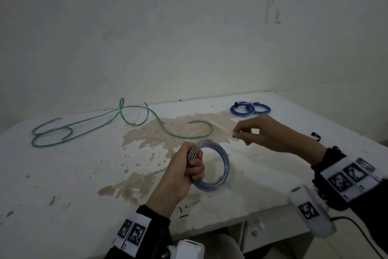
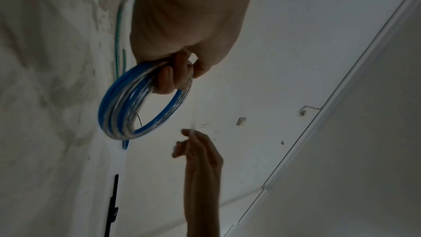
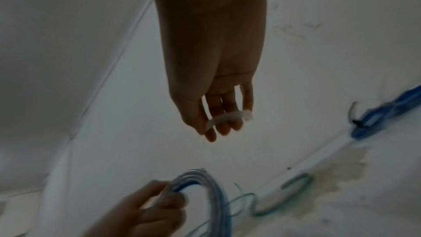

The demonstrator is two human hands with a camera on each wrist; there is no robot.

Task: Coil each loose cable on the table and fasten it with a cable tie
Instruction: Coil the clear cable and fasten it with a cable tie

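Observation:
My left hand (image 1: 190,166) grips a coiled blue and clear cable (image 1: 222,166) and holds it upright just above the table; the same coil (image 2: 127,107) shows in the left wrist view and again (image 3: 212,197) in the right wrist view. My right hand (image 1: 247,133) hovers to the right of the coil and pinches a white cable tie (image 3: 224,117) between thumb and fingers. The tie is barely visible in the head view. A loose green cable (image 1: 117,122) sprawls across the back left of the table.
Two tied blue coils (image 1: 249,109) lie at the back right of the stained white table (image 1: 73,174). A black cable tie (image 1: 316,135) lies near the right edge, also seen as a black strip (image 2: 113,199). A wall stands right behind the table.

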